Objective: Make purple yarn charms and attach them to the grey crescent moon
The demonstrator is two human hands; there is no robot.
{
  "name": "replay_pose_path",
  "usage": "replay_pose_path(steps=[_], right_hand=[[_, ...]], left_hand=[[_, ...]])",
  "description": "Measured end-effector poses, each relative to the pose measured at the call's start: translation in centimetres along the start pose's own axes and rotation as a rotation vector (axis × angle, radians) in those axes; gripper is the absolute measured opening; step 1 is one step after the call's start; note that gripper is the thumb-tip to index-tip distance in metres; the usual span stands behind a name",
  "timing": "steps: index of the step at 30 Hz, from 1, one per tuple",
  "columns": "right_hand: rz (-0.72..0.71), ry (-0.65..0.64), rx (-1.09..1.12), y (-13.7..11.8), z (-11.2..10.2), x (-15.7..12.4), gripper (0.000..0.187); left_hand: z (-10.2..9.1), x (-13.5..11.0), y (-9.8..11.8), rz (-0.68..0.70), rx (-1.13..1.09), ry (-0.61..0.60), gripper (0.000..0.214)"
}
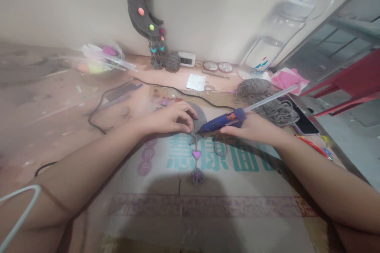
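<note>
My right hand (252,126) is wrapped round a blue hot glue gun (221,121), with a long clear glue stick (271,98) out of its back end. The gun's nozzle points left, at the edge of a dark grey crescent-like piece (199,115). Thumb and fingers of my left hand (178,118) are pinched on grey yarn (193,129) along that piece, close to the nozzle. From its lower tip hangs a yarn strand with a purple heart bead (196,154) and a grey yarn pom-pom (197,176). My left hand partly hides the grey piece.
Printed cardboard (237,205) lies under the work. A black cord (166,87) crosses behind it. Grey yarn (267,102), a phone (303,116) and a water jug (267,47) stand or lie at right. A decorated grey crescent (138,4) leans on the wall; plastic bags (101,61) lie left.
</note>
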State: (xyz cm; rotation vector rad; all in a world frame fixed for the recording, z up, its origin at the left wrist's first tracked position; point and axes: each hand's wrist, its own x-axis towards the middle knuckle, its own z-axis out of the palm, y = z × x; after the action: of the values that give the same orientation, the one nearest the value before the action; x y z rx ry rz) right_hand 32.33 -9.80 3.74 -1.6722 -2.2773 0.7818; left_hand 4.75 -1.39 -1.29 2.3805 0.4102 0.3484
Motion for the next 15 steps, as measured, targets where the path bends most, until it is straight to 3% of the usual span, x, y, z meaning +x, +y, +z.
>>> replay_pose_path(steps=[7,15], right_hand=[[-0.018,-0.077,0.070,0.20,0.12,-0.15,0.038],[-0.001,-0.037,0.065,0.28,0.04,-0.01,0.038]], left_hand=[[-0.09,0.03,0.19,-0.014,0.005,-0.004,0.010],[-0.05,0.00,0.07,-0.010,-0.008,-0.010,0.010]])
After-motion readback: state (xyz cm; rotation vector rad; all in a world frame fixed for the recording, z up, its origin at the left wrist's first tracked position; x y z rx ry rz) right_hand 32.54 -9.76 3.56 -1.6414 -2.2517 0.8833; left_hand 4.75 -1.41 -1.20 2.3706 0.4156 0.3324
